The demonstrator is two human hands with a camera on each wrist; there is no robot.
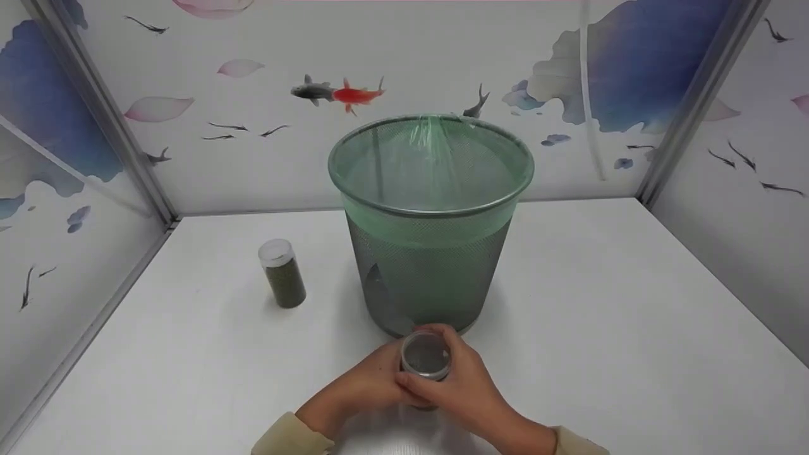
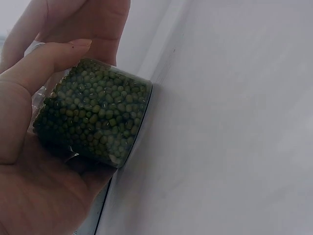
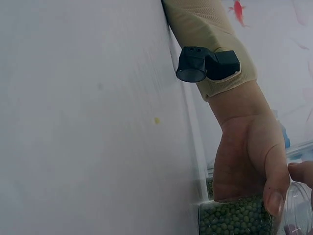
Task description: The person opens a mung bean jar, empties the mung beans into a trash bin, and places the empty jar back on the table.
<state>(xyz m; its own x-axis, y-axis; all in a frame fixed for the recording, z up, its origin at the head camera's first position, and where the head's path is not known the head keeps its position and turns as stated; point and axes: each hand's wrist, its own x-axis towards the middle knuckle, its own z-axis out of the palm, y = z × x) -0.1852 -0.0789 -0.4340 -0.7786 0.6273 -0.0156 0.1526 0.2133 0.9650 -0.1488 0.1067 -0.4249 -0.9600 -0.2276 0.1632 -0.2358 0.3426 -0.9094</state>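
A clear jar of green beans (image 2: 98, 110) is between the two hands, its round clear lid (image 1: 426, 355) facing up in the head view. My left hand (image 1: 378, 379) wraps round the jar's body, with the thumb lying along its side in the left wrist view. Round the lid's rim curl the thumb and fingers of my right hand (image 1: 471, 385). In the right wrist view the left hand (image 3: 244, 159) covers part of the jar (image 3: 234, 218), and the lid (image 3: 296, 203) shows at the right edge.
A mesh bin (image 1: 436, 272) with a green liner stands just beyond the hands. Left of it, a second clear-topped jar with dark green contents (image 1: 285, 282) stands upright on the white table (image 1: 607, 303). Patterned panels (image 1: 253, 164) enclose the back and sides. A small yellow speck (image 3: 157, 120) shows.
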